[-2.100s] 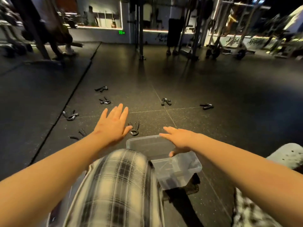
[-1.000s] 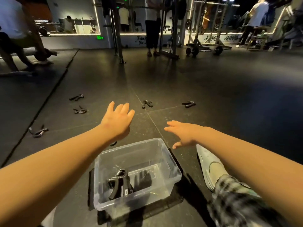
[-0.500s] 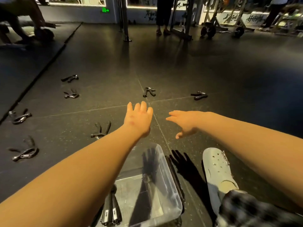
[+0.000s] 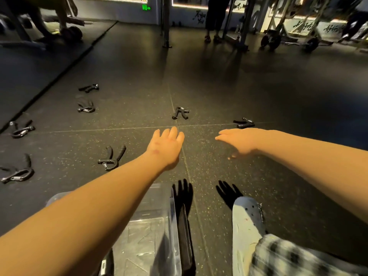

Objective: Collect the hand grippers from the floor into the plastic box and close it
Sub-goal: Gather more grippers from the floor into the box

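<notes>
Several black hand grippers lie scattered on the dark rubber floor. One hand gripper (image 4: 180, 112) lies just beyond my left hand (image 4: 166, 147), which is stretched forward, empty, fingers apart. Another hand gripper (image 4: 244, 123) lies just past my right hand (image 4: 238, 143), also empty and spread. A third hand gripper (image 4: 111, 157) lies left of my left forearm; others lie further left. The clear plastic box (image 4: 157, 226) stands under my left forearm near the bottom edge, with a dark gripper partly visible inside (image 4: 105, 265).
My pale clog (image 4: 247, 226) and plaid trouser leg are at the lower right. A dark flat slab (image 4: 186, 242) lies beside the box. A person stands by gym racks (image 4: 239, 26) at the back; a raised mat edge (image 4: 59, 74) runs along the left.
The view has moved forward and dipped; the box has slid toward the bottom edge. Both empty hands have reached further out toward the two grippers ahead.
</notes>
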